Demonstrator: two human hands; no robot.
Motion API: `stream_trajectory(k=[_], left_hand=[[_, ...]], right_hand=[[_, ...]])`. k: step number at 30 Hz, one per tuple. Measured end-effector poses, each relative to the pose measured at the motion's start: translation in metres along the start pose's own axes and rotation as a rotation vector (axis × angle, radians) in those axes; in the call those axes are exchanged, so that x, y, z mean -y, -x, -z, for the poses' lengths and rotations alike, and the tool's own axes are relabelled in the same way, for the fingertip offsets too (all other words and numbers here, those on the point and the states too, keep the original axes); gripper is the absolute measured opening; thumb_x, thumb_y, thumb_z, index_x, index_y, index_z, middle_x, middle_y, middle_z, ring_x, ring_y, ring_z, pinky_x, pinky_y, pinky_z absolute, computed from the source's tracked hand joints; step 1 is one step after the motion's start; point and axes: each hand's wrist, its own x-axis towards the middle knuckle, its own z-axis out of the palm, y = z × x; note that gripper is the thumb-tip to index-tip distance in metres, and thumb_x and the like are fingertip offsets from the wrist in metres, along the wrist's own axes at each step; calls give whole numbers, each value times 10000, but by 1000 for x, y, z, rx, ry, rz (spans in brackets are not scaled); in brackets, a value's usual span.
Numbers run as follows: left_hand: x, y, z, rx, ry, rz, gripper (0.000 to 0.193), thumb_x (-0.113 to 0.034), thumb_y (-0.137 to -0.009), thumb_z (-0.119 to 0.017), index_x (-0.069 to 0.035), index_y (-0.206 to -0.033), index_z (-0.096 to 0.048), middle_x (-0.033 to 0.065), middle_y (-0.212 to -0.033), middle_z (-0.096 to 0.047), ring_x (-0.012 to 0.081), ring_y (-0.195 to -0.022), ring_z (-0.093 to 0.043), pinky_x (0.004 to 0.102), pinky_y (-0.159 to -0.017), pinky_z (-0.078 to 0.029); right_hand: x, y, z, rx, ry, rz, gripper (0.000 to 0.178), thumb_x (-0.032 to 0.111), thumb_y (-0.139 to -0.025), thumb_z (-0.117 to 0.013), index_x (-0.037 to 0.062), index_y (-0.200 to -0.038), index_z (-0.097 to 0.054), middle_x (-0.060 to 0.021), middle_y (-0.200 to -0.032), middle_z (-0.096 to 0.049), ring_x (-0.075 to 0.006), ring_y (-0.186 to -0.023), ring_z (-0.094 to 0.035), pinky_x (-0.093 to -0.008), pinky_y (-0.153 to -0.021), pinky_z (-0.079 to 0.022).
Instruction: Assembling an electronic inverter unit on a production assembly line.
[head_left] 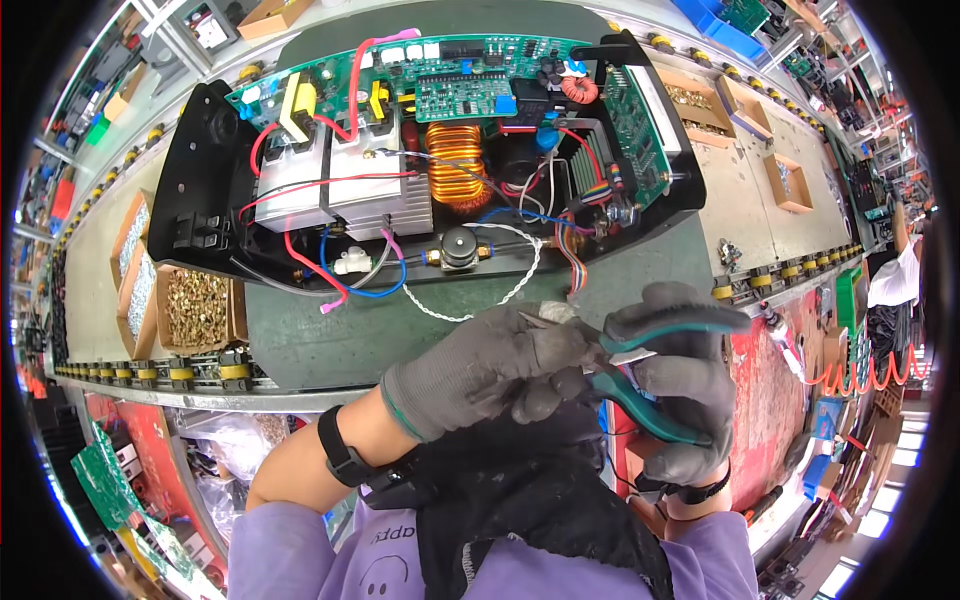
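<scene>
My right hand (690,375) grips a pair of pliers (645,408) with teal and black handles, which stand spread apart. Toward the plier jaws, my left hand (480,372) has its fingers pinched together; what they hold is mostly hidden, though a small whitish piece (558,312) shows at the fingertips. Both hands wear grey gloves. Just beyond them lies an opened black device housing (690,190) with a green circuit board (465,95), silver heat sinks (350,185) and a copper coil (455,165). A twisted white wire (520,285) and a rainbow ribbon cable (576,265) hang out toward my hands.
The housing rests on a dark green board (300,350) over a roller conveyor (180,374). To the left are cardboard boxes of small parts, one with brass-coloured pieces (198,308). More parts boxes (695,105) stand at the right. A tool with a coiled red hose (785,340) lies farther right.
</scene>
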Motion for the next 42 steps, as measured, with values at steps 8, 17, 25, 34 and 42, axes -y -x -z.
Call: stream_trajectory(k=[8, 17, 25, 34, 42], left_hand=[[3, 1, 0, 175, -153, -52, 294, -274, -1004, -639, -38, -1172, -693, 35, -906, -622, 101, -643, -587, 252, -512, -417], [3, -12, 23, -743, -1945, -812, 313, -175, -812, -686, -57, -1101, -700, 78, -1042, -618, 240, -867, -652, 369, -717, -542], [18, -21, 16, -858, -1984, -531, 280, -170, -842, -647, -43, -1078, -726, 138, -1299, -628, 249, -868, -698, 381, -648, -587], [21, -15, 24, -797, -1834, -555, 385, -196, -895, -663, -31, -1244, -655, 178, -1256, -664, 285, -765, -719, 410, -608, -591], [16, -15, 31, -830, -1819, -659, 191, -234, -987, -606, -72, -1067, -671, 80, -976, -658, 255, -711, -720, 390, -521, -553]], right_hand=[[17, -17, -7, -124, -43, 179, 610, 523, -891, -730, 106, -1326, -636, -191, -1261, -521, -341, -1109, -624, -462, -903, -554], [-18, -19, -19, -159, 652, 399, 404, 426, -986, -622, 94, -1214, -643, -117, -1162, -491, -352, -1065, -641, -479, -867, -620], [-63, -21, -14, 20, 856, 553, 225, 279, -886, -671, 137, -1056, -713, -94, -1036, -486, -379, -958, -628, -498, -762, -610], [-40, -54, -26, 35, 853, 544, 304, 88, -738, -681, 11, -1028, -733, -176, -1018, -575, -376, -878, -640, -446, -718, -570], [-10, -114, -44, -28, 912, 91, 407, -37, -864, -493, -59, -1224, -682, -177, -1132, -597, -265, -945, -613, -322, -811, -504]])
